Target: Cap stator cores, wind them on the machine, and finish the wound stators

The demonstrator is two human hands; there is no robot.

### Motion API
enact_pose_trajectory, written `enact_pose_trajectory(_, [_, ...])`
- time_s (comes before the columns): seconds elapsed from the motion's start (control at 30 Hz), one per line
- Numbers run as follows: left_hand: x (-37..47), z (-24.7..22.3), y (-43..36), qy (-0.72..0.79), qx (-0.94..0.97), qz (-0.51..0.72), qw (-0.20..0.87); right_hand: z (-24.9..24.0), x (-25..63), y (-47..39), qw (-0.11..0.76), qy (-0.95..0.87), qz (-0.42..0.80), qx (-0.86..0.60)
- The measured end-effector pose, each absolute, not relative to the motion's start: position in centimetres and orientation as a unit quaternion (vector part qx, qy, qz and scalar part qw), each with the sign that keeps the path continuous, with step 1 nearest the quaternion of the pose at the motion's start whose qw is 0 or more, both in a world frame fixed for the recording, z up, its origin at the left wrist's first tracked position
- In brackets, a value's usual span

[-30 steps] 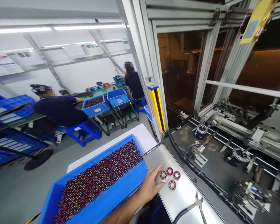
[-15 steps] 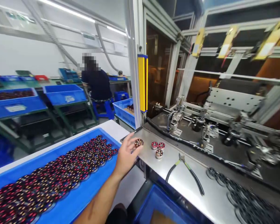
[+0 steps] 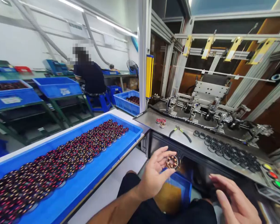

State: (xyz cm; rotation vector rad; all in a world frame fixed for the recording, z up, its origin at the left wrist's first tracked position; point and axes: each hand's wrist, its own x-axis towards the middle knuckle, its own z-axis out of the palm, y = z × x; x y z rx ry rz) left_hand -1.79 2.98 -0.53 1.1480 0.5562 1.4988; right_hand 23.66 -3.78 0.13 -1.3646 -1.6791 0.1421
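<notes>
My left hand (image 3: 152, 175) grips a ring-shaped motor stator (image 3: 172, 162) with copper windings between thumb and fingers. It is held up over my lap, in front of the metal worktop. My right hand (image 3: 235, 199) is at the lower right, thumb and fingers apart, holding nothing. Three more stators (image 3: 162, 124), two with red tops and one coppery, stand on the steel worktop (image 3: 151, 119). Side cutters (image 3: 180, 132) with green and black handles lie beside them, jaws toward the machine.
On the left, a long blue tray (image 3: 102, 165) holds many stators. Black rings (image 3: 226, 149) cover the worktop's right part, near a button box (image 3: 273, 175). Behind the worktop stands a machine (image 3: 210, 109). A blue bin (image 3: 186, 183) sits below. A person (image 3: 90, 76) sits farther back.
My left hand has drawn the stator back from above the worktop toward my lap. My right hand has come into view. The view has shifted to the right.
</notes>
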Motion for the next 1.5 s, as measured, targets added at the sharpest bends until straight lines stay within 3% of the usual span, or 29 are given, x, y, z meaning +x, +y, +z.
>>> enact_pose_trajectory(0.17, [-0.9, -1.0, 0.0, 0.190, 0.602, 0.619, 0.468, 2.3, 19.9, -4.6, 0.468, -0.651, 0.273, -0.531])
enact_pose_trajectory(0.3, [-0.7, -1.7, -0.1, 0.155, 0.656, 0.614, 0.411, 2.4, 17.8, -3.5, 0.401, -0.645, 0.407, -0.508])
enact_pose_trajectory(0.53, [-1.2, -2.9, 0.1, 0.166, 0.632, 0.589, 0.475, -0.2, 19.2, -2.6, 0.429, -0.518, 0.633, -0.384])
enact_pose_trajectory(0.7, [-1.8, -3.7, 0.4, 0.196, 0.614, 0.602, 0.471, -3.1, 18.9, -3.5, 0.322, -0.539, 0.683, -0.373])
enact_pose_trajectory(0.83, [-1.7, -4.1, 1.1, 0.208, 0.654, 0.596, 0.416, -4.2, 14.9, -3.8, 0.395, -0.372, 0.779, -0.315])
enact_pose_trajectory(0.93, [-1.5, -4.2, 1.3, 0.208, 0.678, 0.583, 0.396, -3.7, 13.3, -3.6, 0.421, -0.288, 0.799, -0.317])
enact_pose_trajectory(1.1, [-1.3, -4.3, 1.5, 0.214, 0.668, 0.582, 0.411, -4.2, 14.1, -4.0, 0.419, -0.296, 0.792, -0.330])
enact_pose_trajectory(1.3, [-0.9, -4.6, 1.8, 0.201, 0.609, 0.564, 0.520, -4.6, 16.9, -4.0, 0.377, -0.403, 0.753, -0.359])
enact_pose_trajectory(1.5, [-0.1, -4.6, 1.6, 0.168, 0.560, 0.518, 0.625, -2.2, 18.3, -1.5, 0.459, -0.388, 0.683, -0.415])
